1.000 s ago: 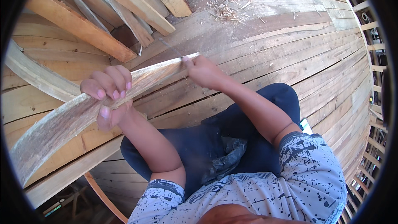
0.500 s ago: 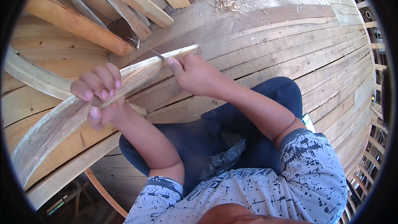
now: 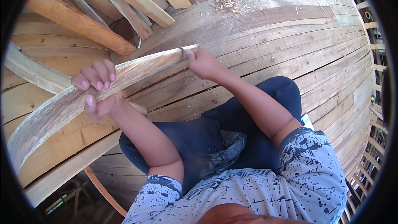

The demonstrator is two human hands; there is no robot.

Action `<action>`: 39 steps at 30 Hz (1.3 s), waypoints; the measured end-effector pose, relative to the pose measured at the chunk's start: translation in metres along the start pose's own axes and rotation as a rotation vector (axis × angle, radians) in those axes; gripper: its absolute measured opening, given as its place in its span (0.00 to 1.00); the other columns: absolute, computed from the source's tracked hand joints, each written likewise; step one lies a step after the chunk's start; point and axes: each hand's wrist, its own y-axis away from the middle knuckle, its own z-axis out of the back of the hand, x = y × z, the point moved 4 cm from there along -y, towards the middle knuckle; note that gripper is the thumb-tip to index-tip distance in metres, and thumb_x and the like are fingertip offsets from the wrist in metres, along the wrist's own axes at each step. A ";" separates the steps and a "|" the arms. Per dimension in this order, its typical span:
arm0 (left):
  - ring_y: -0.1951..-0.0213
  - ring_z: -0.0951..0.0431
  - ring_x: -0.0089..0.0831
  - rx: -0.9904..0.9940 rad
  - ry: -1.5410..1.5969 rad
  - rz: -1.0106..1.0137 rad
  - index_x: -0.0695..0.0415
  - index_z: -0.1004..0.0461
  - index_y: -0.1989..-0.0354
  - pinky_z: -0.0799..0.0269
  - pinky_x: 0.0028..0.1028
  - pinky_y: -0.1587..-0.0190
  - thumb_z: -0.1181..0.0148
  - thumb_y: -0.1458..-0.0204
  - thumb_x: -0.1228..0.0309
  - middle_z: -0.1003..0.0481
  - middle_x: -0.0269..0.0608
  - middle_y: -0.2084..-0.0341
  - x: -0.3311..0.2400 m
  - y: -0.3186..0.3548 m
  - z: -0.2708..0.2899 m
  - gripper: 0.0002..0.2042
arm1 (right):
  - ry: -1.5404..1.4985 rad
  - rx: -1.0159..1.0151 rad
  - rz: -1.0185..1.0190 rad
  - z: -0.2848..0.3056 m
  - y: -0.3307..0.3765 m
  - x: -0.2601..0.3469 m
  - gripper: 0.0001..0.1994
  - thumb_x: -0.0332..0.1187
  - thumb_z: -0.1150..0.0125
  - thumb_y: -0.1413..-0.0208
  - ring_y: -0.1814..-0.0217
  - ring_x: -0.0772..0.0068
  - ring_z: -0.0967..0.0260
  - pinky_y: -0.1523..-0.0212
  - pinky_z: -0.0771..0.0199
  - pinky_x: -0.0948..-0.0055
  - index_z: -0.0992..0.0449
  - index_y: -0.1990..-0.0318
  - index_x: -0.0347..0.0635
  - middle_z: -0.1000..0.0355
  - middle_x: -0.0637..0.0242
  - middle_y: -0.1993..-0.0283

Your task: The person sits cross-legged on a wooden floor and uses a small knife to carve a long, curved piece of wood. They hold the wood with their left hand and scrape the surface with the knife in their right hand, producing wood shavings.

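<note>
A long wooden strip (image 3: 143, 67) slants across in front of me, its far end low at the left rim. My left hand (image 3: 98, 85) grips it near the middle, four fingers over the upper edge and the thumb on the near side. Close to the strip's right end, my right hand (image 3: 202, 63) is closed round a thin-bladed knife (image 3: 181, 50). The handle is hidden in the fist. Its slightly blurred blade crosses the strip's upper edge and points away to the upper left.
My folded legs (image 3: 273, 97) rest on the planked wooden floor (image 3: 265, 58). A pile of wood shavings (image 3: 226, 3) lies at the far side. Thick timber beams (image 3: 78, 21) stand at the upper left, above a curved timber (image 3: 37, 72). An open gap (image 3: 70, 197) shows at the lower left.
My right hand and the knife have slid right along the strip toward its end. The strip has turned a little, showing more of its broad face. The left hand keeps its hold.
</note>
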 end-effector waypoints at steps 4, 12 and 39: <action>0.74 0.37 0.23 -0.022 0.005 -0.005 0.52 0.29 0.58 0.41 0.27 0.68 0.42 0.55 0.65 0.32 0.32 0.74 0.000 -0.003 0.009 0.15 | 0.118 -0.154 -0.043 0.002 -0.023 -0.040 0.30 0.48 0.58 0.34 0.65 0.35 0.27 0.58 0.31 0.48 0.25 0.72 0.24 0.29 0.34 0.74; 0.74 0.37 0.23 -0.022 -0.014 0.019 0.53 0.29 0.57 0.41 0.27 0.67 0.42 0.54 0.65 0.32 0.32 0.73 0.001 -0.003 -0.007 0.15 | 0.052 -0.042 -0.081 0.002 0.000 -0.004 0.30 0.47 0.58 0.34 0.59 0.35 0.26 0.54 0.30 0.49 0.24 0.68 0.21 0.28 0.32 0.68; 0.66 0.29 0.33 -0.855 -0.283 -0.029 0.51 0.33 0.59 0.32 0.39 0.56 0.36 0.50 0.47 0.31 0.34 0.68 -0.001 0.007 0.019 0.22 | 0.028 -0.054 -0.118 0.006 -0.009 -0.013 0.28 0.47 0.59 0.34 0.54 0.36 0.29 0.52 0.31 0.50 0.25 0.59 0.23 0.27 0.34 0.60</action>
